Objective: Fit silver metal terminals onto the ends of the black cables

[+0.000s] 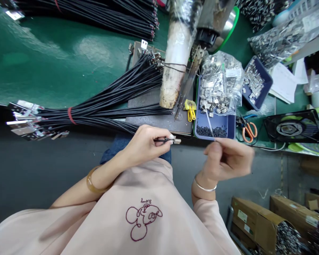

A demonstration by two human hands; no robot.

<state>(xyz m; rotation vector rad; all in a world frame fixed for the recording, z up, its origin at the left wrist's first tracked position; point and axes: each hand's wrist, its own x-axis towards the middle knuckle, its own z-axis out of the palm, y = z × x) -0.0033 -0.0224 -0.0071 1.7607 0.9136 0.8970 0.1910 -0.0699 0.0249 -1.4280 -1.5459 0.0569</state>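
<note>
My left hand (151,141) pinches the end of a black cable, and a metal USB connector (177,141) sticks out to the right past its fingertips. Over the front edge of the blue tray, my right hand (225,157) is closed on a thin pale stick, perhaps tweezers (209,122), whose far end reaches into the tray. Motion blurs that hand a little. The blue tray (231,127) holds small black parts (211,131) and a clear bag of metal connector shells (218,85). A bundle of black cables (103,94), tied with a red band, lies left of my hands.
A white, scorched duct (175,63) hangs over the work plate beside a metal rod (190,83). Yellow clippers (191,111) lie near the tray. Orange-handled pliers (248,131), a second tray (267,85) of metal parts and a black fan (294,127) are to the right. Cardboard boxes (251,216) stand below.
</note>
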